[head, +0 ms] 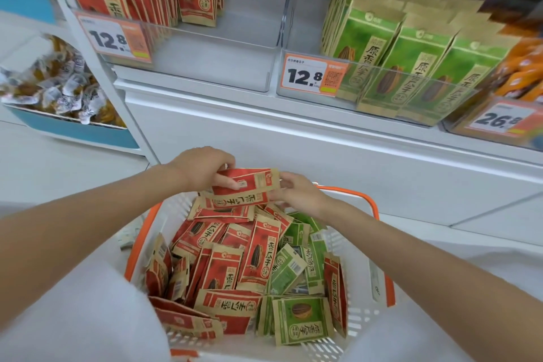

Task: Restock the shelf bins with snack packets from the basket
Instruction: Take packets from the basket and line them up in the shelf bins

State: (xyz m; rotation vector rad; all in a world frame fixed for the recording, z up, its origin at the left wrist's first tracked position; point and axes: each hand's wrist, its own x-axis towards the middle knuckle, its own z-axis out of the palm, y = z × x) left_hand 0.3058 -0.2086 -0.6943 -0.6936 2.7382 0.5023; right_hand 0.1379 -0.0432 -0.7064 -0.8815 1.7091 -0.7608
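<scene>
My left hand (pixel 202 169) and right hand (pixel 296 194) pinch red packets (pixel 244 185) crosswise; red bin (pixel 205 35) lies up-left.

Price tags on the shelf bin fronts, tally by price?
12.8 tags: 2
26.8 tag: 1
Total: 3
</scene>
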